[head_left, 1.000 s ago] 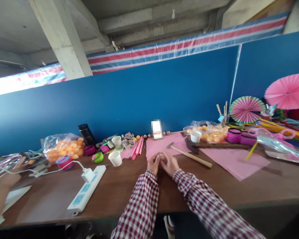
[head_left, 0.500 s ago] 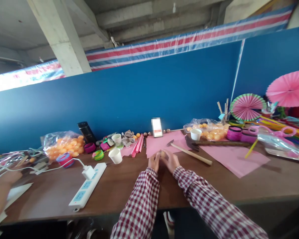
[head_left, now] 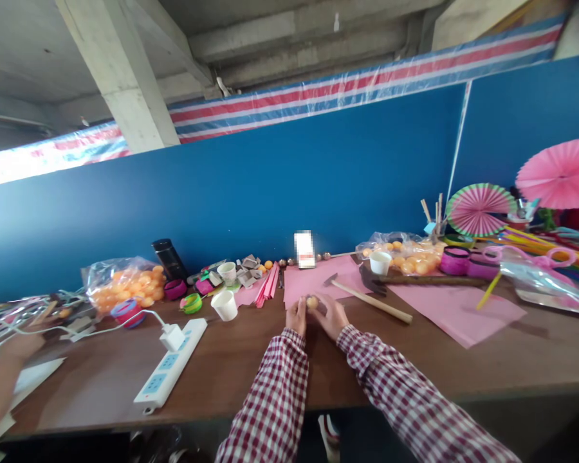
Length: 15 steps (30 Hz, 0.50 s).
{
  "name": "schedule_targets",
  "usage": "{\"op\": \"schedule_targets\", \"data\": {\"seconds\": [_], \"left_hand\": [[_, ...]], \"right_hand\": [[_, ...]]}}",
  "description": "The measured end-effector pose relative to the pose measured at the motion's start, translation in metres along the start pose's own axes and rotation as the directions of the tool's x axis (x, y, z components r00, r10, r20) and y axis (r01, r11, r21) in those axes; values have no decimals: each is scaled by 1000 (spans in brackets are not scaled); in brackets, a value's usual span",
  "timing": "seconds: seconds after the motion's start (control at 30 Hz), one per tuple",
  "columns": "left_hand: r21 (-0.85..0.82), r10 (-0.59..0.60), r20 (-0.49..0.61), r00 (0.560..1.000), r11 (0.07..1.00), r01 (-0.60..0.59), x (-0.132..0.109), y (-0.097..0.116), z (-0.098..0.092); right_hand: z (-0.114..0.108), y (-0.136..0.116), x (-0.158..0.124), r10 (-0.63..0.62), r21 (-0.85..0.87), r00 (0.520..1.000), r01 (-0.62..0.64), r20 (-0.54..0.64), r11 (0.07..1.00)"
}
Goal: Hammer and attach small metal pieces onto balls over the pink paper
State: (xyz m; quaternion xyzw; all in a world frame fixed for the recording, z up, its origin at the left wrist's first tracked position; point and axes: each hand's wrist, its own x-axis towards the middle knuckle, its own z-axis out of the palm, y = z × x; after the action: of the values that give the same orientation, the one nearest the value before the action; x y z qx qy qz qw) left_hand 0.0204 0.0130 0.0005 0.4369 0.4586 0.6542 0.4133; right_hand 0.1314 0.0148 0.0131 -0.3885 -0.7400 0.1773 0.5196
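Observation:
Between my two hands is a small tan ball [head_left: 311, 302], close above the table in front of the pink paper. The fingertips of my left hand [head_left: 296, 316] press on its left side. My right hand [head_left: 334, 317] curves round it from the right, thumb and fingers by the ball. Part of the ball's surface is covered by fingers. Just beyond my right hand, a hammer [head_left: 371, 298] with a wooden handle lies slanted over the pink paper sheet [head_left: 302, 283].
White paper cups [head_left: 224, 305], a power strip [head_left: 171, 366] and bagged orange balls [head_left: 135, 283] stand to the left. Another person's hand [head_left: 17, 347] rests at far left. Pink paper [head_left: 463, 315], a dark-headed tool [head_left: 429, 279] and pink scissors [head_left: 554, 258] lie on the right.
My right hand's fingers have spread a little from the left hand, so the tan ball shows more. Both hands stay at the same spot over the table.

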Motion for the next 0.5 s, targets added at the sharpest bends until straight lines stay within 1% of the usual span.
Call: {"op": "schedule_targets", "data": {"seconds": [0.3,0.43,0.5], "left_hand": [[-55,-78,51,996,995,81,-3,9,5],[-49,-65,49,997,997,68,-5,11,7],[-78,-64,73,995,994,70,-6,11,7]], "right_hand": [[-1,4,0,10,-19,1000,-11,-16,1000],[-2,0,0,19,-36,999,-21,-38,999],[-3,-3,-1,22,-43,999,-24,-44,999]]}}
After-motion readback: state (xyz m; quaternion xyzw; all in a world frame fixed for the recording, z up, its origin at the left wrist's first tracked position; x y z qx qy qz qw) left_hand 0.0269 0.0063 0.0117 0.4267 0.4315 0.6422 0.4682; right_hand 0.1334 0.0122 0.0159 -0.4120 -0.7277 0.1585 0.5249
